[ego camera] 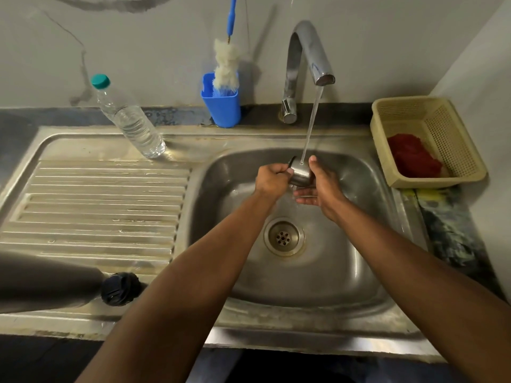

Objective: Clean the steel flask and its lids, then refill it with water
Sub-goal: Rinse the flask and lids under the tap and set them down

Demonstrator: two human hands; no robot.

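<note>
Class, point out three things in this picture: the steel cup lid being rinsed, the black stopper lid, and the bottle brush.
steel cup lid (300,174): head view, its shiny side wall.
black stopper lid (119,288): head view, its top face.
bottle brush (226,64): head view, its white bristles.

We faced a stained grey wall (143,37) behind a dark stone counter (171,116). On our right a pale side wall (481,59) met it.

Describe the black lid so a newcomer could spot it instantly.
Start at the steel sink, then move left along its front rim. The black lid sits there against the dark flask lying at the left edge, the only round, ridged, black piece nearby.
</note>
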